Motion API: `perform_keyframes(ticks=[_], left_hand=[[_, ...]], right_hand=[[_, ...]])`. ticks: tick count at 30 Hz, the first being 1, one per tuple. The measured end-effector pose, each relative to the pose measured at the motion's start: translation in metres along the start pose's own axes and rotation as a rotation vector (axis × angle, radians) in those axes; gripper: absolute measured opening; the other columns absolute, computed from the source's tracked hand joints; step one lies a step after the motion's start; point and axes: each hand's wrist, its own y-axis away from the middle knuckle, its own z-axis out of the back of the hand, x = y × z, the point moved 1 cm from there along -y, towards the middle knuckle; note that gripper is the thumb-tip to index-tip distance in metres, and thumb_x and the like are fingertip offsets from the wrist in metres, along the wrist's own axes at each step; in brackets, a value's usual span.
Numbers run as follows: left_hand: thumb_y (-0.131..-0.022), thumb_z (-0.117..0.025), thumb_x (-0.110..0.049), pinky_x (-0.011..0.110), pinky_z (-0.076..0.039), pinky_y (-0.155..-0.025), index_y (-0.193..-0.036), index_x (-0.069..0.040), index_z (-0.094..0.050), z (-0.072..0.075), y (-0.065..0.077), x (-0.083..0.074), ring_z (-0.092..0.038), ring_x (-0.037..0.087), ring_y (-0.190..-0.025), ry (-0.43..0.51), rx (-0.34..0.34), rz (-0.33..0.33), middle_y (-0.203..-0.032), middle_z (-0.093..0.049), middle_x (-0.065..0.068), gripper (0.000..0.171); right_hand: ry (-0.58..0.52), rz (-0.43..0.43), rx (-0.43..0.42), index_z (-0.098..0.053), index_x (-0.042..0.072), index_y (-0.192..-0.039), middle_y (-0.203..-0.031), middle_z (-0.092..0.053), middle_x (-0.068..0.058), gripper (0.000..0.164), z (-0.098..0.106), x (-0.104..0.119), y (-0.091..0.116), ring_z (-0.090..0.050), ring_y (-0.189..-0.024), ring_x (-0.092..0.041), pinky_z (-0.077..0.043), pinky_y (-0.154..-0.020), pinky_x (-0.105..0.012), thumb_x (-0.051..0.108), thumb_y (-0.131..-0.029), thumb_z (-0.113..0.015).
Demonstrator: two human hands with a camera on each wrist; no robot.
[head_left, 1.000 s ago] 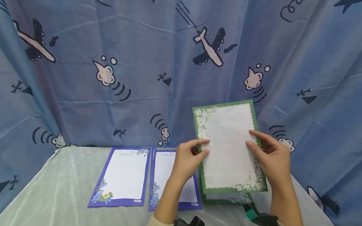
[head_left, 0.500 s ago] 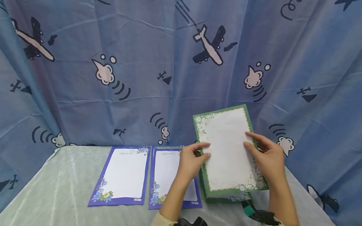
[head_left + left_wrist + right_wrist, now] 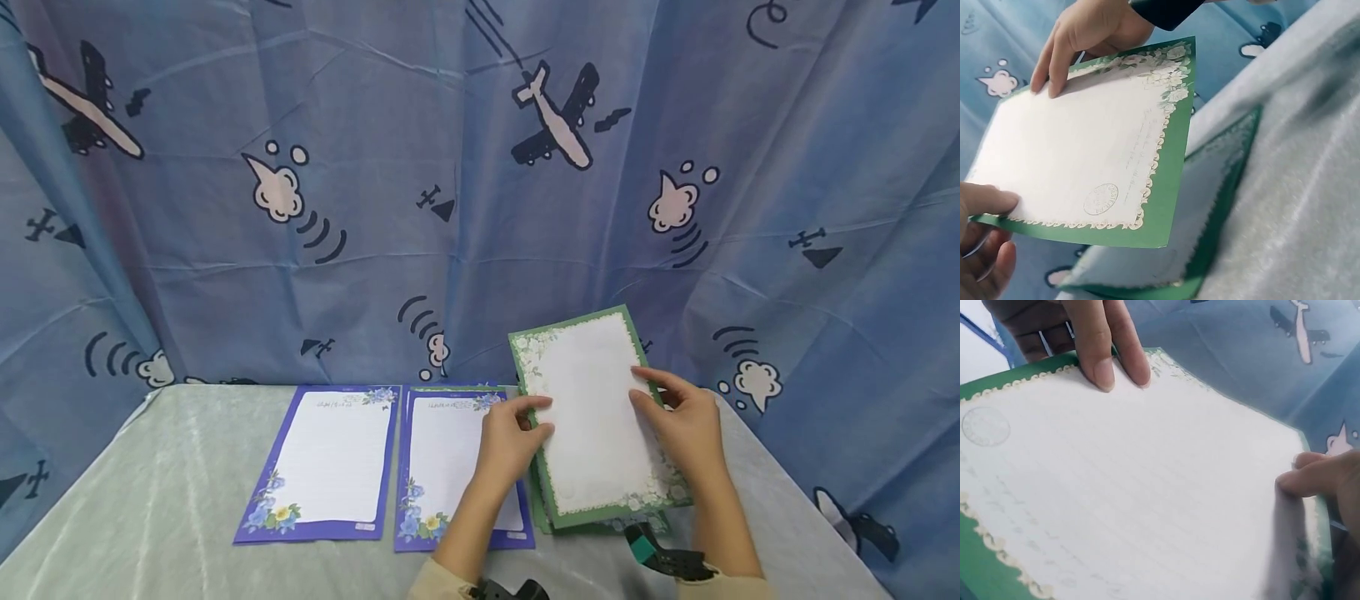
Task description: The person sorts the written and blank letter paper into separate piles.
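Observation:
Between both hands, a sheet of green-bordered letter paper (image 3: pixel 588 433) with white flowers in two corners is held tilted above the table. My left hand (image 3: pixel 510 437) pinches its left edge, thumb and forefinger on the white face. At the opposite edge, my right hand (image 3: pixel 686 425) pinches in the same way. Beneath it lies more green-bordered paper (image 3: pixel 1210 206), mostly covered in the head view. The left wrist view shows a faint round stamp print (image 3: pixel 1101 199) near one corner of the held sheet.
Two places of purple-bordered letter paper, one sheet (image 3: pixel 330 458) farther left and another (image 3: pixel 442 467) beside the left forearm, lie on the pale cloth-covered table (image 3: pixel 172 475). A blue curtain (image 3: pixel 360 167) with airplane prints hangs behind.
Both hands have lowered the green-bordered letter paper and shifted it slightly left, tilting it further, closer over the green paper beneath. The purple sheets have stayed in place.

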Motion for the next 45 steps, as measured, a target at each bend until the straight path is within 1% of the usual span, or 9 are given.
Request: perform_keyframes(ticks=[6,14,23,28,31,33,38,42,45], left_hand=[[-0.084,-0.076,-0.001,0.018,-0.036,-0.051,-0.111,-0.01,-0.078,-0.004,-0.001,0.013,-0.041,0.005,-0.057,-0.029,-0.014,0.009,-0.068,-0.055,-0.002,0.028],[-0.082,-0.075,0.002,0.019,-0.041,-0.048,-0.109,-0.008,-0.078,-0.008,0.0,0.03,-0.049,0.004,-0.056,-0.068,-0.02,0.04,-0.101,-0.073,0.012,0.029],[-0.081,-0.076,-0.004,0.022,-0.038,-0.051,-0.113,-0.013,-0.077,-0.012,0.002,0.048,-0.05,0.005,-0.057,-0.309,-0.01,0.019,-0.07,-0.065,-0.002,0.033],[-0.079,-0.078,-0.006,0.032,-0.054,-0.068,-0.111,-0.015,-0.078,-0.014,0.004,0.052,-0.069,0.021,-0.085,-0.445,-0.005,-0.029,-0.096,-0.077,0.005,0.033],[-0.078,-0.079,-0.007,0.039,-0.057,-0.08,-0.11,-0.015,-0.079,-0.015,0.004,0.054,-0.071,0.028,-0.1,-0.51,0.004,-0.062,-0.106,-0.078,0.008,0.033],[-0.078,-0.08,-0.007,0.04,-0.057,-0.082,-0.11,-0.014,-0.079,-0.016,0.004,0.055,-0.071,0.029,-0.101,-0.523,0.008,-0.072,-0.107,-0.078,0.009,0.033],[-0.077,-0.081,-0.007,0.04,-0.057,-0.084,-0.108,-0.011,-0.079,-0.017,0.005,0.057,-0.071,0.029,-0.101,-0.513,-0.002,-0.086,-0.106,-0.077,0.01,0.032],[-0.076,-0.081,-0.007,0.038,-0.056,-0.085,-0.106,-0.011,-0.079,-0.017,0.005,0.059,-0.07,0.027,-0.099,-0.488,-0.017,-0.097,-0.105,-0.076,0.009,0.031],[-0.075,-0.081,-0.007,0.037,-0.056,-0.086,-0.105,-0.01,-0.08,-0.018,0.005,0.06,-0.07,0.027,-0.101,-0.468,-0.023,-0.108,-0.107,-0.075,0.009,0.03]], right_hand=[[0.038,-0.081,0.039,-0.069,0.008,-0.129,-0.129,-0.067,-0.02,0.035,-0.01,-0.011,0.0,-0.052,-0.076,0.003,-0.041,-0.049,-0.024,0.016,-0.095,-0.07],[0.081,-0.11,0.053,-0.07,0.006,-0.128,-0.125,-0.069,-0.022,0.034,-0.025,-0.023,-0.001,-0.051,-0.077,-0.005,-0.04,-0.051,-0.023,0.011,-0.095,-0.069],[0.131,-0.137,0.115,-0.069,0.005,-0.128,-0.125,-0.07,-0.022,0.034,-0.044,-0.046,0.003,-0.055,-0.08,-0.019,-0.042,-0.055,-0.022,0.008,-0.095,-0.066],[0.168,-0.136,0.14,-0.069,0.003,-0.127,-0.116,-0.071,-0.023,0.034,-0.051,-0.057,0.005,-0.045,-0.062,-0.014,-0.038,-0.052,-0.024,0.008,-0.093,-0.066],[0.194,-0.138,0.149,-0.069,0.003,-0.127,-0.116,-0.071,-0.024,0.035,-0.055,-0.063,0.008,-0.037,-0.053,-0.011,-0.035,-0.051,-0.026,0.008,-0.093,-0.066],[0.203,-0.137,0.148,-0.069,0.003,-0.128,-0.118,-0.071,-0.024,0.035,-0.057,-0.066,0.009,-0.034,-0.051,-0.011,-0.034,-0.05,-0.027,0.008,-0.093,-0.066],[0.232,-0.155,0.144,-0.067,0.002,-0.129,-0.091,-0.07,-0.025,0.038,-0.061,-0.072,0.012,-0.032,-0.048,-0.012,-0.032,-0.047,-0.028,0.01,-0.092,-0.067],[0.263,-0.171,0.144,-0.067,0.001,-0.13,-0.111,-0.071,-0.028,0.04,-0.063,-0.075,0.014,-0.032,-0.047,-0.013,-0.034,-0.051,-0.03,0.011,-0.092,-0.067],[0.309,-0.178,0.14,-0.067,0.001,-0.13,-0.124,-0.068,-0.028,0.04,-0.064,-0.077,0.015,-0.044,-0.048,-0.02,-0.046,-0.058,-0.038,0.013,-0.091,-0.068]])
